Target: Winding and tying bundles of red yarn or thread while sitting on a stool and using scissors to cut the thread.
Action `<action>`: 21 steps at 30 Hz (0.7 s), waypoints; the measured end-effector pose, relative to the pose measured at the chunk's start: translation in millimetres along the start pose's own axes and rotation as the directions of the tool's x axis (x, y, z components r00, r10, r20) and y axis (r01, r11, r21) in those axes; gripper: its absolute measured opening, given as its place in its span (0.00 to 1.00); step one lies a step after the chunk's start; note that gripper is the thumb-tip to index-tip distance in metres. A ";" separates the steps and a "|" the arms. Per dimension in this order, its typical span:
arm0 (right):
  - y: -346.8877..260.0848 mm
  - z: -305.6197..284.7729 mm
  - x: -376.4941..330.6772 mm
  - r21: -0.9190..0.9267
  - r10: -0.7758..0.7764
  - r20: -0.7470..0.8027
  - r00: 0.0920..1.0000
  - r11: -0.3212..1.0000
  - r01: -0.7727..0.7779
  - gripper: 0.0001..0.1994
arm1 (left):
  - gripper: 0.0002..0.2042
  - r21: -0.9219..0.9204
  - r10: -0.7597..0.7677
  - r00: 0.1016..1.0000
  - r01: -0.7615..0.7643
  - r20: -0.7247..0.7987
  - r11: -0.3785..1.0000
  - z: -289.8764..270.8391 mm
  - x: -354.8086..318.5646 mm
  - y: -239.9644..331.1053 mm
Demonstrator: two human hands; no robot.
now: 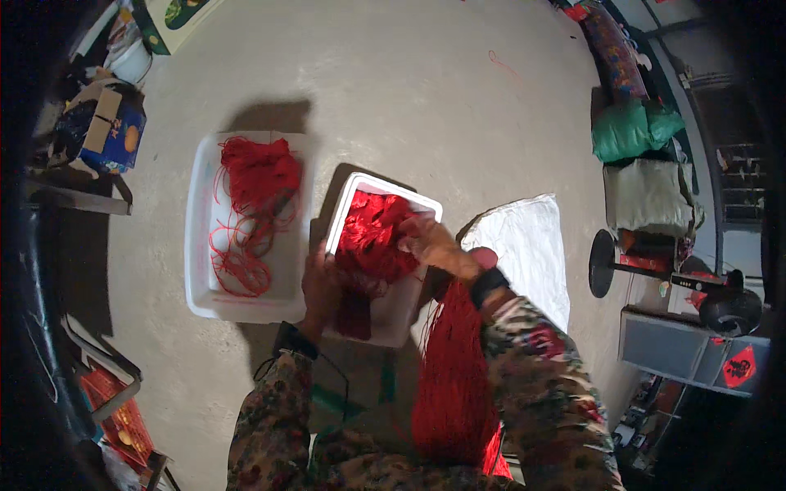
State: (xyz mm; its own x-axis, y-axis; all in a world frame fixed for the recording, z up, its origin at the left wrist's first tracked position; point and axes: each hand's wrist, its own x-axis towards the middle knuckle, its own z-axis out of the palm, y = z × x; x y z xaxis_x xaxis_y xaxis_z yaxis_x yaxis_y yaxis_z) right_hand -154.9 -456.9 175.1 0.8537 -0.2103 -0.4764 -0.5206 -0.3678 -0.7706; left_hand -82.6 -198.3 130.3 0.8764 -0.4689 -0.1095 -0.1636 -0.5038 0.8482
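Note:
A white box (432,209) with a raised rim stands on the floor in front of me, filled with shiny red pieces (372,233) that look like fabric or ribbon. My left hand (319,286) is closed on the box's left rim, its fingertips partly hidden. Inside the box's right side, my right hand (427,244) has its fingers curled and slightly blurred among the red pieces; what they hold cannot be made out. A long bundle of red string (454,385) hangs beside my right forearm, close to a pinkish round end (484,259).
To the left is a larger white tub (196,245) with tangled red cord (258,176) in it. A white sack (524,254) lies at right. Along the walls are a blue carton (123,139), a green bag (634,131) and a black kettle (731,311).

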 end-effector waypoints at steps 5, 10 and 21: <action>-136.2 -63.9 -86.7 0.351 0.006 0.063 0.998 0.936 -0.028 0.15 | 0.17 0.083 0.301 0.921 -0.289 -0.249 0.954 -19.5 -5.7 2.2; -175.8 -120.8 -188.2 0.376 0.068 -0.141 0.988 0.926 -0.010 0.12 | 0.18 0.175 0.565 0.820 -0.546 -0.090 0.819 7.3 40.2 62.7; -170.8 -147.5 -331.3 0.313 0.032 -0.474 0.880 0.940 0.134 0.12 | 0.25 0.446 0.194 0.944 -0.300 0.267 0.843 19.0 2.8 75.3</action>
State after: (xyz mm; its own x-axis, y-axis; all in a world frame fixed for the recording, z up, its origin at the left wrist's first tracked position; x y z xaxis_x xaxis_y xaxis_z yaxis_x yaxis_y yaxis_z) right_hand -346.9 -458.0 526.9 0.7406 -0.6264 -0.2432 -0.3790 -0.0906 -0.9209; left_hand -101.1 -251.4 184.0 0.6745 -0.7342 -0.0772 -0.6025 -0.6079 0.5172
